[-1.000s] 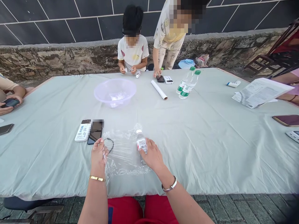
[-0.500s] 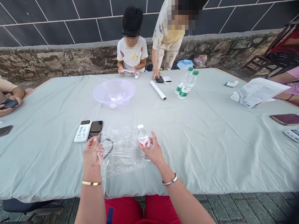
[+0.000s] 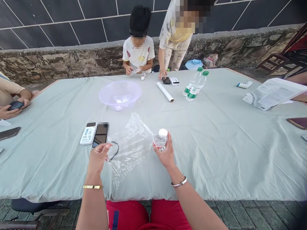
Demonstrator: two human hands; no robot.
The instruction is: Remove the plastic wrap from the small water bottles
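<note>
Pale tablecloth (image 3: 216,143), near edge: I saw left hand (image 3: 98,157) pinching plastic wrap (image 3: 130,145); right hand (image 3: 166,153) fingers gripped small bottle (image 3: 160,140), unwrapped yet.

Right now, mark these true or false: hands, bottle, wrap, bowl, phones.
1. The right hand holds a small bottle with a white cap. True.
2. The left hand lies flat on the cloth. False: it is raised, pinching the edge of the plastic wrap.
3. The bowl stands upside down. False: it is upright, open side up.
4. A phone and a white device lie side by side left of the wrap. True.
5. The two green-capped bottles lie on their sides. False: they stand upright.
</note>
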